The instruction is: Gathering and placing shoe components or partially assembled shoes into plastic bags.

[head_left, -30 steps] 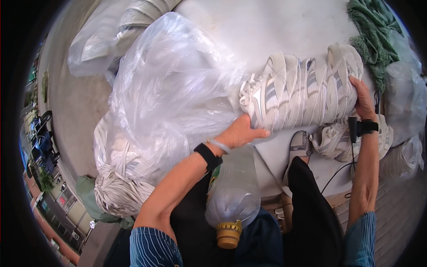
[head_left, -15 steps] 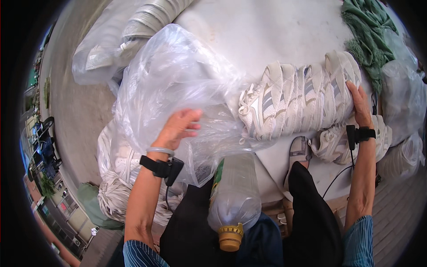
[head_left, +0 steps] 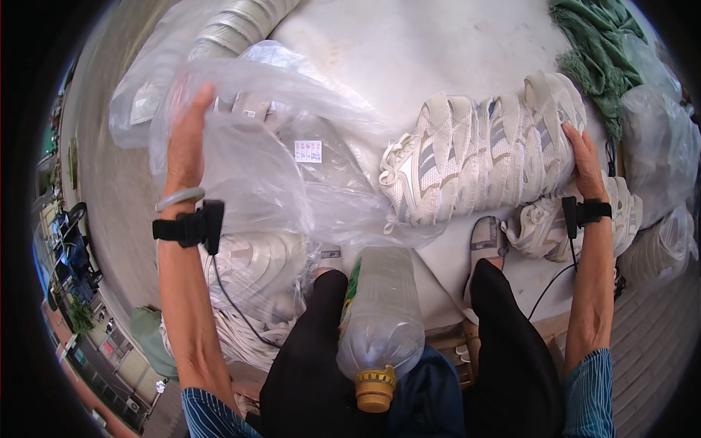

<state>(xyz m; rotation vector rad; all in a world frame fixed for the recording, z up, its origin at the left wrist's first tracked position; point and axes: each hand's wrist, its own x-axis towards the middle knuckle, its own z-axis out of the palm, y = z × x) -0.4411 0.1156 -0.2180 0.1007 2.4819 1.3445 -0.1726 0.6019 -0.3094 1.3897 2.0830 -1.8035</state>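
A row of several white and grey sneakers (head_left: pixel 485 157) lies pressed together on a white sheet (head_left: pixel 409 51). My right hand (head_left: pixel 584 164) presses flat against the right end of the row. My left hand (head_left: pixel 188 142) reaches up at the left and grips the edge of a large clear plastic bag (head_left: pixel 292 175), whose opening lies against the left end of the row. Both wrists carry black bands. A clear plastic bottle (head_left: pixel 380 321) with a yellow cap rests between my knees.
More bagged white sneakers (head_left: pixel 255 270) lie below the open bag, and others sit at the top left (head_left: pixel 226 29). A green cloth (head_left: pixel 599 51) and further bagged goods (head_left: pixel 657 146) lie at the right. Loose sneakers (head_left: pixel 540 226) rest under the row.
My left hand left the row's left end, swung left and up, and took hold of the bag's edge. The right hand stayed at the row's right end.
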